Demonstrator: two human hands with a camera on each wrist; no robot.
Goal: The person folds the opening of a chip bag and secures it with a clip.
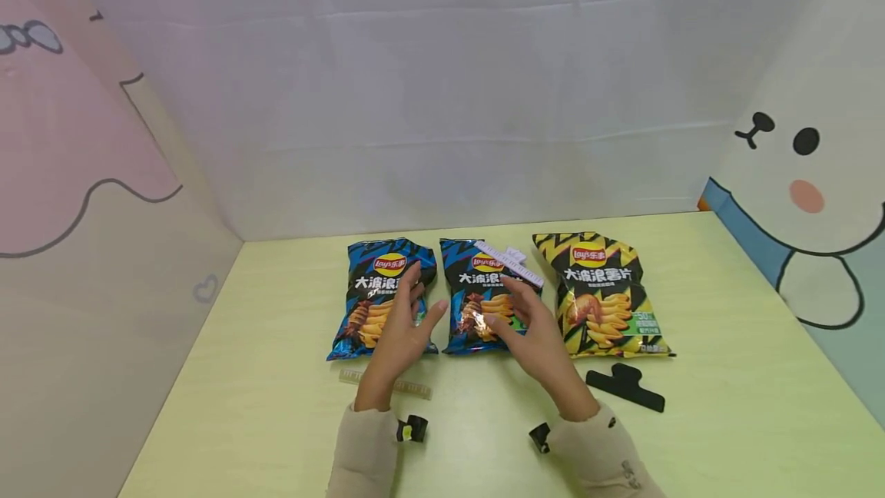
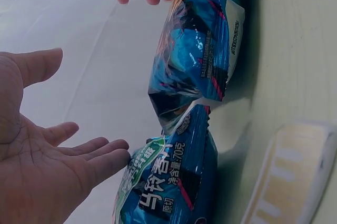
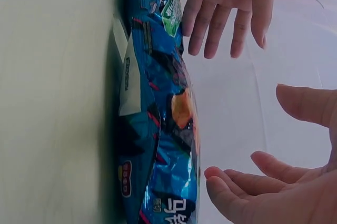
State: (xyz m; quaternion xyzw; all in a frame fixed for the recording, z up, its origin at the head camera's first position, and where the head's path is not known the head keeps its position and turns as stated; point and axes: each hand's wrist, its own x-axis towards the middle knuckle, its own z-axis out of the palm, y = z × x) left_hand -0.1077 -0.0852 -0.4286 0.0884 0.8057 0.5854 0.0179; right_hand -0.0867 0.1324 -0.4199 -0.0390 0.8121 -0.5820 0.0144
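Observation:
Three Lay's chip bags lie face up in a row: a left blue bag (image 1: 362, 290), a middle blue bag (image 1: 466, 310) and a yellow bag (image 1: 608, 290). Across the top right of the middle bag lies a pale lilac bag clip (image 1: 508, 262). Over the right edge of the left bag, my left hand (image 1: 403, 333) is extended with fingers loosely spread and nothing in its grasp. My right hand (image 1: 535, 336) hovers at the middle bag's right side, fingers relaxed and apart, palm facing the other hand. Both palms appear empty in the wrist views.
A beige bag clip (image 1: 412, 389) lies below the left bag, partly hidden by my left forearm. Below the yellow bag sits a black bag clip (image 1: 625, 387). A pale wall (image 1: 449, 137) stands behind the yellow-green table (image 1: 263, 375), with printed panels on both sides.

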